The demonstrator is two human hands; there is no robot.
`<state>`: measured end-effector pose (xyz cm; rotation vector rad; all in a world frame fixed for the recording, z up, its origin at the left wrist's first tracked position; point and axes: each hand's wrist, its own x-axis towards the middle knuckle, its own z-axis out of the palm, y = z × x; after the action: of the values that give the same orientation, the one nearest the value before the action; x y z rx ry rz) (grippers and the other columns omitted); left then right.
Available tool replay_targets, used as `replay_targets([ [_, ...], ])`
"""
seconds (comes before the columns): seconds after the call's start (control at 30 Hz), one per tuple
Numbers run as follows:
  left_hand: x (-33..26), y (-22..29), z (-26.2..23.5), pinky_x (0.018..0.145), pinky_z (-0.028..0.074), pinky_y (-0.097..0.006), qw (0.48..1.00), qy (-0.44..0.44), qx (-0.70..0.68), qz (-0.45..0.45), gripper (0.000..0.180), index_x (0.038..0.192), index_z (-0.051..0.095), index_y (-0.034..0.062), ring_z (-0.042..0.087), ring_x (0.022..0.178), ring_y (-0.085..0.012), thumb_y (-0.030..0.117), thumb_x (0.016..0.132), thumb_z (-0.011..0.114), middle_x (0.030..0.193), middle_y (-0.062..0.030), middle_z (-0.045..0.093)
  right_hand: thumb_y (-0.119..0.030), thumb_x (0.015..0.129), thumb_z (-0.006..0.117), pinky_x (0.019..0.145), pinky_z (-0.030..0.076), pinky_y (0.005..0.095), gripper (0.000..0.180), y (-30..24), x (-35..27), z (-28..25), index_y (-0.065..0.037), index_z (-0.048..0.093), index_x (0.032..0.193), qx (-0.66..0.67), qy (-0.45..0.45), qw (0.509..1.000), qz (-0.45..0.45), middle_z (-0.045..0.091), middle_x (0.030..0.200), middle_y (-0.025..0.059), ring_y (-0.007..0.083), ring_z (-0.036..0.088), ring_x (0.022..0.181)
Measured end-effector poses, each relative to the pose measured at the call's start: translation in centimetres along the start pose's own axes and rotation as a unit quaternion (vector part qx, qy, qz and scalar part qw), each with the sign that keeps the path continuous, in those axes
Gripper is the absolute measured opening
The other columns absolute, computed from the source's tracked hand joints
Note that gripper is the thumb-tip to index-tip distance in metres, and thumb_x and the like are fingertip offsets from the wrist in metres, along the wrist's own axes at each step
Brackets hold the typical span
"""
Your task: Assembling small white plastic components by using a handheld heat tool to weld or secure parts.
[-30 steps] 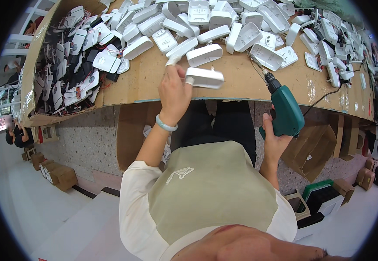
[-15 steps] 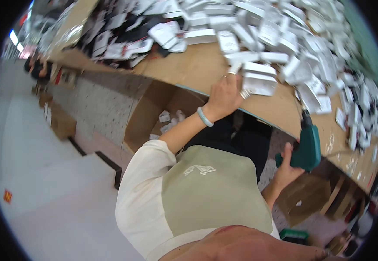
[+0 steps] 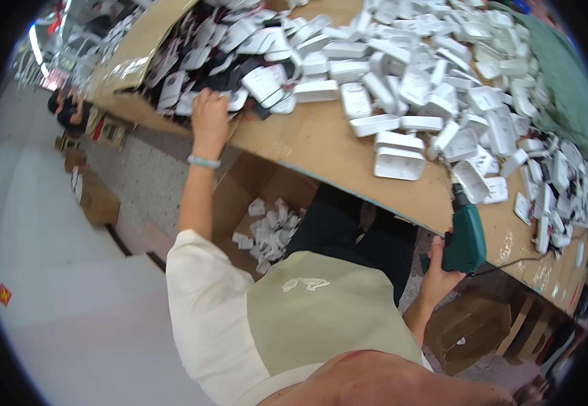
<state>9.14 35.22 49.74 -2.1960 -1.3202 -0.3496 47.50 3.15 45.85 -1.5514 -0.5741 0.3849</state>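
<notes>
My left hand (image 3: 210, 120), with a pale bracelet at its wrist, reaches into the pile of white plastic covers with dark wires (image 3: 196, 59) at the far left of the table. Its fingers are bent and close together; whatever they grip is hidden. In my right hand (image 3: 437, 276) is a corded green electric screwdriver (image 3: 465, 238), held by its handle at the table's front edge. The tool's bit end points away from me, toward an open white plastic case (image 3: 470, 181). Two white case shells (image 3: 399, 164) lie side by side near the edge, touched by neither hand.
A large heap of white plastic cases (image 3: 415, 84) covers the back of the cardboard-topped table (image 3: 294, 139). Green cloth (image 3: 568, 88) hangs at the right. Below the edge stand an open carton (image 3: 243, 179) with small white parts and another carton (image 3: 469, 325). Someone (image 3: 71, 114) sits far left.
My left hand has moved from the two white case shells leftward to the pile of wired covers. The shells stay on the table. My right hand still holds the electric screwdriver.
</notes>
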Motion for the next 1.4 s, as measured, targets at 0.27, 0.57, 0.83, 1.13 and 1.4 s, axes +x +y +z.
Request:
replay_targets([
  [0.27,-0.5,-2.1,-1.5,0.089,0.049,-0.047,0.997,-0.067,-0.029,-0.029,0.012,0.088,0.065,-0.0027,0.061,0.101,-0.0372,0.002,0.086,0.054,0.098,-0.0194,0.067,-0.003,0.087,0.078,0.068,0.049,0.0237,0.023,0.9,0.3,-1.1,0.002,0.069,0.108,-0.027,0.016,0.999,0.009,0.069,0.088,0.0016,0.0079,0.062,0.075],
  [0.57,2.1,3.9,-3.4,0.075,0.054,-0.034,0.898,0.189,-0.347,-0.195,0.028,0.122,0.071,0.0018,0.068,0.086,-0.0207,0.002,0.098,0.057,0.103,-0.0131,0.074,-0.007,0.086,0.08,0.075,0.052,0.0262,0.017,0.7,0.1,-1.3,0.001,0.071,0.097,0.0,0.031,0.999,0.031,0.071,0.086,0.0016,0.0092,0.066,0.079],
  [0.83,-0.5,15.9,1.5,0.076,0.055,-0.024,0.683,0.055,-0.687,-0.243,0.035,0.138,0.056,0.0004,0.067,0.088,-0.0078,0.006,0.104,0.056,0.106,-0.0087,0.075,-0.009,0.086,0.081,0.073,0.052,0.0264,0.017,1.3,-0.8,-1.9,0.0,0.069,0.093,0.005,0.021,0.999,0.041,0.069,0.082,0.0004,0.0088,0.065,0.076],
  [1.13,-1.5,20.0,2.9,0.072,0.056,-0.025,0.695,0.064,-0.684,-0.214,0.017,0.115,0.053,-0.0002,0.07,0.084,-0.0122,0.006,0.101,0.06,0.103,-0.017,0.076,-0.008,0.085,0.081,0.072,0.052,0.0266,0.017,-0.2,-0.7,-1.4,0.001,0.069,0.093,0.01,0.021,0.999,0.026,0.069,0.081,0.0005,0.0086,0.065,0.074],
  [1.4,-0.6,16.2,3.0,0.065,0.052,-0.022,0.626,-0.086,-0.766,-0.122,0.012,0.107,0.066,0.0002,0.064,0.076,-0.0063,0.009,0.1,0.066,0.093,-0.0071,0.074,-0.01,0.086,0.081,0.07,0.051,0.0257,0.017,0.7,-0.8,-1.3,0.001,0.07,0.093,-0.001,0.017,1.0,0.024,0.069,0.081,0.0001,0.0079,0.063,0.073],
])
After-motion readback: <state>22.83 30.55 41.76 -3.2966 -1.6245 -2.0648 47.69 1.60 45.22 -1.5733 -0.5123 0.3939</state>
